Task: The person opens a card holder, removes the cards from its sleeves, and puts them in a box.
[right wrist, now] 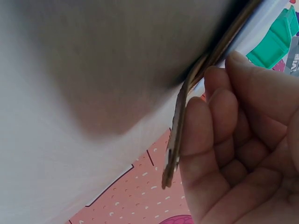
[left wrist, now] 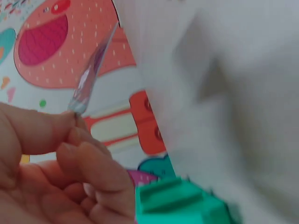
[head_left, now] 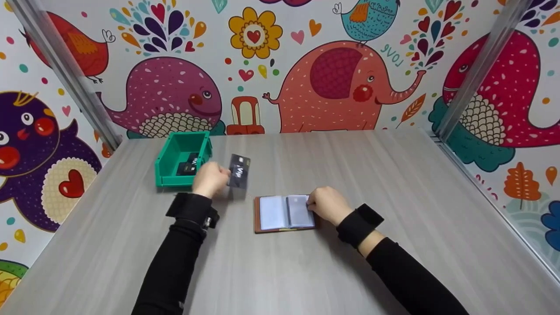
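Between thumb and fingertips my left hand [head_left: 211, 179] pinches a dark card [head_left: 239, 171] printed "VIP", raised beside the green bin. The left wrist view catches this card [left wrist: 91, 77] almost edge-on. A brown card holder [head_left: 257, 217] lies spread on the table, with clear plastic sleeves [head_left: 272, 213] showing inside; one on its right half seems to hold a pale card. My right hand [head_left: 329, 205] grips the holder's right edge. Seen from the right wrist, thumb and forefinger pinch at the sleeves while the brown cover [right wrist: 175, 130] stands against the other fingers.
A green plastic bin [head_left: 175, 181] with several dark cards inside stands at the back left, just beyond my left hand. The wood-grain table [head_left: 280, 271] ends at a wall [head_left: 245, 78] printed with cartoon animals, with metal posts at its corners.
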The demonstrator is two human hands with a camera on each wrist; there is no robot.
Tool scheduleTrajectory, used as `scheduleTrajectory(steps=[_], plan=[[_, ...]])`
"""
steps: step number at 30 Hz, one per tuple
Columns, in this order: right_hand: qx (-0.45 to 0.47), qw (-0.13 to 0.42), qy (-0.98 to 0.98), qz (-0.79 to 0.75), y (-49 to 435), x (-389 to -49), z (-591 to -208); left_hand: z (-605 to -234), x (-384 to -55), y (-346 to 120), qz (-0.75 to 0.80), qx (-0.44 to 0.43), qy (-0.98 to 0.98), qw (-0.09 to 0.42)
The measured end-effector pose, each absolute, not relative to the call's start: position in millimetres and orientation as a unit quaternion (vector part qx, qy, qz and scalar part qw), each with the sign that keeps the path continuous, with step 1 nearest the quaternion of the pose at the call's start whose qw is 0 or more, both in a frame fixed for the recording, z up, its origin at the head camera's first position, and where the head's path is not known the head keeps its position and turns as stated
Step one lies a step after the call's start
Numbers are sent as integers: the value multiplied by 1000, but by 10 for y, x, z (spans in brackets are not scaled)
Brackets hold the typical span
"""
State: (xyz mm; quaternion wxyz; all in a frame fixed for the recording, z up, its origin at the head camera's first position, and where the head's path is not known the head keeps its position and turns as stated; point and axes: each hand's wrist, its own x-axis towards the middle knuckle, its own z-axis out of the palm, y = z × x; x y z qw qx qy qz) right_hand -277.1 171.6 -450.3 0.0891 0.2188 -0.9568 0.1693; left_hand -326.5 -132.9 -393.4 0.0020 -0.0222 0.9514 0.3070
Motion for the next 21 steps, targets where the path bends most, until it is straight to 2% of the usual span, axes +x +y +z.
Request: scheduleTrajectory(steps=[8, 21], plan=[[224, 94, -955, 170, 1718, -2768, -4510, -3785, -3383, -1573, 283, -33, 958, -26], [225, 90, -956, 168, 1719, -2763, -4504, -3703, -3452, -1799, 293, -100, 951, -20]])
